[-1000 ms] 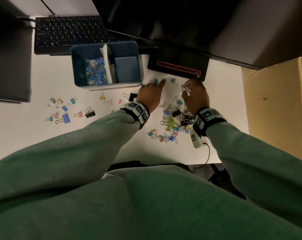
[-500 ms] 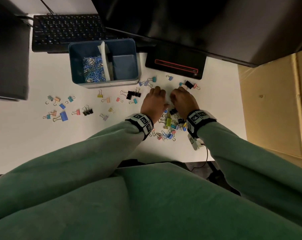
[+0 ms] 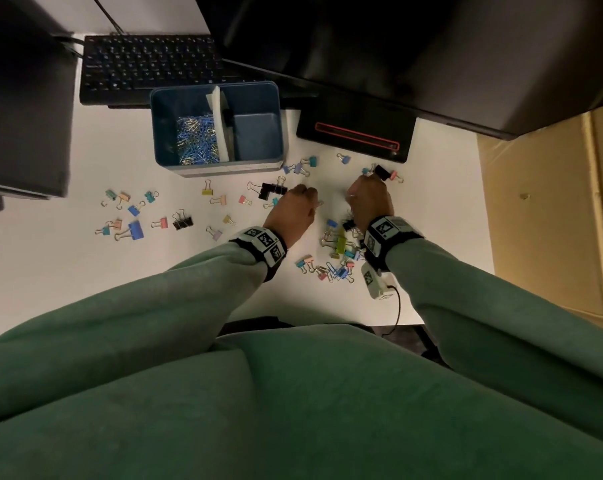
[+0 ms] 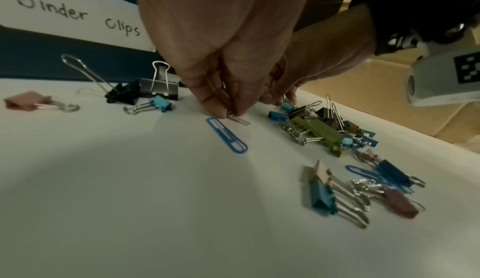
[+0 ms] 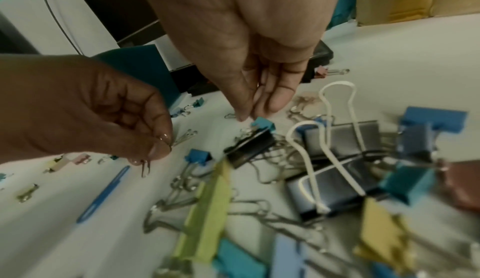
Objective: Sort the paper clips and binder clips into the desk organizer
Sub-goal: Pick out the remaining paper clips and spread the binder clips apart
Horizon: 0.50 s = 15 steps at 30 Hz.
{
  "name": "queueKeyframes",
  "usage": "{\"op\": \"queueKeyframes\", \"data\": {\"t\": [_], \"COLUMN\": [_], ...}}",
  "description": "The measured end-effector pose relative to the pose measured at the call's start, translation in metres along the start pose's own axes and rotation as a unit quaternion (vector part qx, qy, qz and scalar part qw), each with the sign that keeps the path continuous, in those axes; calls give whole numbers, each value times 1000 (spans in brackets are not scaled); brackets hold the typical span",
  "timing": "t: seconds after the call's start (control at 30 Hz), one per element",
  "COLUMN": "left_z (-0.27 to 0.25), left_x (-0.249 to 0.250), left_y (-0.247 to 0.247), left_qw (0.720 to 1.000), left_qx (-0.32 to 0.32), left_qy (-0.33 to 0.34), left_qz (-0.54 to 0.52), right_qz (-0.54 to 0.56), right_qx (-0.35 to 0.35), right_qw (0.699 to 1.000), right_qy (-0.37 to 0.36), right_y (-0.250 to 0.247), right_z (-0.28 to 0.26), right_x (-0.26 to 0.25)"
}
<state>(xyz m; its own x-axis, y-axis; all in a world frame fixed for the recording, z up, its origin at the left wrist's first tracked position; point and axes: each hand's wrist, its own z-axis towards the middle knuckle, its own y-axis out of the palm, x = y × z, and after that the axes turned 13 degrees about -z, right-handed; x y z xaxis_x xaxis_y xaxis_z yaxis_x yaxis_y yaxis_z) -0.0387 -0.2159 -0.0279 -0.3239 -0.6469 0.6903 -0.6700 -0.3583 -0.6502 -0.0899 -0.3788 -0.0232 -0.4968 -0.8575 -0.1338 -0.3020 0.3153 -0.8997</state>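
The blue desk organizer (image 3: 160,133) stands behind my hands; its left compartment holds a heap of paper clips (image 3: 196,138) and its right one shows a bare floor. My left hand (image 3: 310,202) pinches silver paper clips (image 4: 237,119) between thumb and fingertips just above the desk, beside a loose blue paper clip (image 4: 226,134). My right hand (image 5: 254,113) points straight fingers down next to a small teal binder clip (image 5: 263,125) at the far edge of the binder clip pile (image 3: 341,247). Nothing shows in its grip.
More binder clips (image 3: 130,216) are scattered left of the hands and in front of the organizer. A keyboard (image 3: 147,71), a monitor and its black stand (image 3: 355,133) fill the back. A cardboard box (image 3: 549,209) borders the desk on the right.
Both hands drew back from the black stand toward the pile and met briefly. They have now parted, and the left hand holds silver paper clips.
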Motion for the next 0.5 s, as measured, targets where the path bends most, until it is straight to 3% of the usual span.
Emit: {"op": "queueKeyframes", "data": {"t": [0.17,0.27,0.37,0.5], "left_z": [-11,-24,-41,-60], "left_x": [-2,-1,6,2], "left_y": [-4,-18,-51,-122], "left_qw": [998,989,972,937], "left_qx": [-4,17,85,185], "left_qy": [-28,-38,-57,-67], "left_qz": [-63,-143,-214,-288], "right_qz": [-53,-53,-1,-45], "right_qx": [-32,-45,-34,-52], "right_qw": [998,993,990,974], "right_qy": [-33,-99,-139,-218], "right_y": [-2,-6,-8,-10], "right_z": [-6,-11,-12,-13], "right_x": [-15,-19,-23,-32]}}
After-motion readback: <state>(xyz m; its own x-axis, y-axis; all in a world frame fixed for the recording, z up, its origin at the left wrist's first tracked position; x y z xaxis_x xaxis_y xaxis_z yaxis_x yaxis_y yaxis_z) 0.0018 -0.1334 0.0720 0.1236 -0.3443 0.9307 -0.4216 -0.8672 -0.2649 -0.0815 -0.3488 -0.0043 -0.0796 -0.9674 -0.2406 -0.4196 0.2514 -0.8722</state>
